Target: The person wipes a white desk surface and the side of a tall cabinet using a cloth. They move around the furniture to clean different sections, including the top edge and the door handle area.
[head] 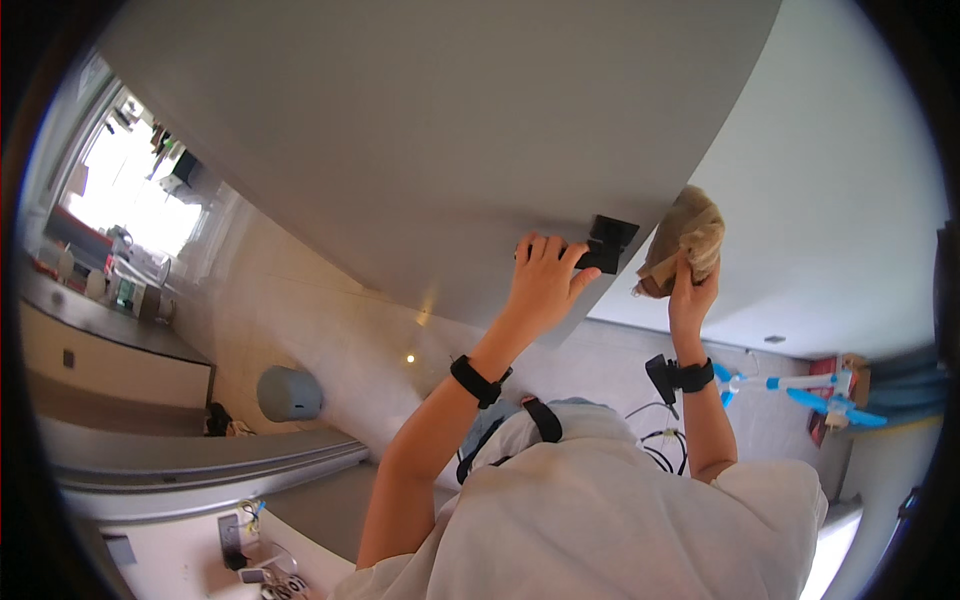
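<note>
A grey door (390, 135) stands in front of me, with a black lever handle (611, 238) near its edge. My left hand (546, 279) has its fingers curled over the lever, thumb towards the square black plate. In my right hand (691, 294) is a bunched brown cloth (701, 225), pinched from below. The cloth is just beyond the door's edge, before a white wall (832, 187); whether it touches either one I cannot tell. Each wrist wears a black strap, and a black device sits on the right one.
A grey-blue bin (289, 393) stands on the pale floor (352, 322) at left. Behind it runs a counter (112, 352) holding several items. A fan with blue blades (832, 405) is at right, near loose black cables (667, 446). A power strip (229, 536) lies lower left.
</note>
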`<action>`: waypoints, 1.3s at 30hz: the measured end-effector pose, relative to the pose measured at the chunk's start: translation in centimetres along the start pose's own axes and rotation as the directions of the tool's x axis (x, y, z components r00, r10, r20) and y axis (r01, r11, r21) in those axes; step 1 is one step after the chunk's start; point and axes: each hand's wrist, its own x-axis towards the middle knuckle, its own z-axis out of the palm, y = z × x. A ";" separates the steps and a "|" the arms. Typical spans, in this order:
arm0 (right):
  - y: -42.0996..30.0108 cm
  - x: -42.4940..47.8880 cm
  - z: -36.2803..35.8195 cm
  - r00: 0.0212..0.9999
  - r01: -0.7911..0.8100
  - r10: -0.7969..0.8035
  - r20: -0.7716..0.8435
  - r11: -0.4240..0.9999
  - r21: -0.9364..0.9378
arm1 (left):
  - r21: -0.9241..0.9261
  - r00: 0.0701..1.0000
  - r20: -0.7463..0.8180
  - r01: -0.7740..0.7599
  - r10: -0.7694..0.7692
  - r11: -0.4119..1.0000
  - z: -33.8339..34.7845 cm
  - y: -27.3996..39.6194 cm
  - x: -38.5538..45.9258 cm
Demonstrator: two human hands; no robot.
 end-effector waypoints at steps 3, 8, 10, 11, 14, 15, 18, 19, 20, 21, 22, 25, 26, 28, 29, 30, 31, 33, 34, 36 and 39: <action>0.4 -0.6 -0.7 0.997 -0.002 -0.003 -0.075 0.998 -0.059 | -0.003 1.000 0.004 -0.011 0.011 1.000 0.0 0.1 -0.4; 0.2 -1.5 -2.1 0.979 0.049 -0.066 -0.195 0.994 -0.093 | 0.000 0.999 0.031 -0.041 0.041 0.999 1.0 -0.9 -0.4; -0.4 -1.4 -2.5 0.973 0.050 -0.075 -0.219 0.992 -0.117 | -0.043 0.999 0.007 -0.042 0.042 0.998 1.2 -0.8 -0.3; -0.6 -1.4 -2.5 0.970 0.050 -0.079 -0.230 0.990 -0.129 | -0.064 0.999 -0.004 -0.040 0.040 0.997 1.3 -0.9 -0.3; -1.5 -1.6 -2.4 0.976 0.033 -0.052 -0.209 0.995 -0.093 | -0.065 0.999 -0.022 -0.043 0.042 0.997 1.7 -1.0 -0.3; -1.6 -1.7 -2.2 0.979 0.033 -0.047 -0.196 0.997 -0.074 | -0.071 0.998 -0.028 -0.049 0.048 0.996 1.8 -1.1 -0.3; -2.4 -1.8 -1.8 0.986 0.063 -0.074 -0.149 0.995 -0.078 | -0.093 0.998 -0.033 -0.062 0.059 0.994 1.9 -1.2 -0.2; -2.5 -1.8 -1.7 0.989 0.051 -0.059 -0.134 0.997 -0.062 | -0.102 0.998 -0.028 -0.064 0.061 0.993 1.8 -1.2 -0.1; -2.2 -1.7 -1.7 0.989 0.064 -0.075 -0.131 0.994 -0.085 | -0.111 0.998 -0.024 -0.065 0.063 0.992 1.8 -1.2 0.0; -2.5 -1.7 -1.6 0.992 0.055 -0.064 -0.110 0.995 -0.089 | -0.116 0.997 -0.014 -0.071 0.070 0.991 1.7 -1.4 0.0; -2.9 -1.6 -1.6 0.995 0.045 -0.053 -0.088 0.995 -0.092 | -0.120 0.997 -0.004 -0.076 0.076 0.990 1.6 -1.5 0.0; -3.4 -1.3 -1.3 0.995 0.059 -0.068 -0.068 0.991 -0.117 | -0.143 0.994 0.027 -0.097 0.102 0.985 1.0 -1.7 0.1; -3.6 -1.1 -1.2 0.995 0.071 -0.080 -0.067 0.989 -0.127 | -0.152 0.993 0.037 -0.103 0.110 0.983 0.8 -1.7 0.2; -4.1 -0.6 -0.5 0.994 0.074 -0.083 -0.077 0.991 -0.108 | -0.151 0.993 0.030 -0.109 0.115 0.983 1.0 -2.1 0.1; -4.3 -0.2 -0.1 0.993 0.076 -0.084 -0.080 0.992 -0.097 | -0.150 0.993 0.027 -0.110 0.115 0.983 1.1 -2.3 0.0; -4.3 0.0 0.2 0.992 0.095 -0.101 -0.081 0.992 -0.082 | -0.144 0.992 0.032 -0.115 0.121 0.983 1.0 -2.2 0.0; -4.4 0.4 0.6 0.990 0.113 -0.118 -0.080 0.991 -0.066 | -0.139 0.991 0.037 -0.119 0.125 0.983 0.8 -2.2 0.1; -4.7 0.9 1.5 0.990 0.127 -0.127 -0.054 0.992 -0.008 | -0.118 0.991 0.022 -0.125 0.128 0.985 0.7 -2.0 0.1; -5.1 1.1 2.2 0.993 0.120 -0.119 -0.027 0.992 0.033 | -0.102 0.992 0.001 -0.128 0.128 0.987 0.7 -1.9 0.0; -5.9 1.4 3.4 0.979 0.201 -0.203 0.007 0.976 0.081 | -0.094 0.993 -0.001 -0.114 0.115 0.989 0.7 -1.8 -0.1; -5.1 2.1 4.5 0.948 0.318 -0.317 -0.023 0.939 0.132 | -0.096 0.996 0.037 -0.079 0.082 0.992 0.8 -1.7 -0.2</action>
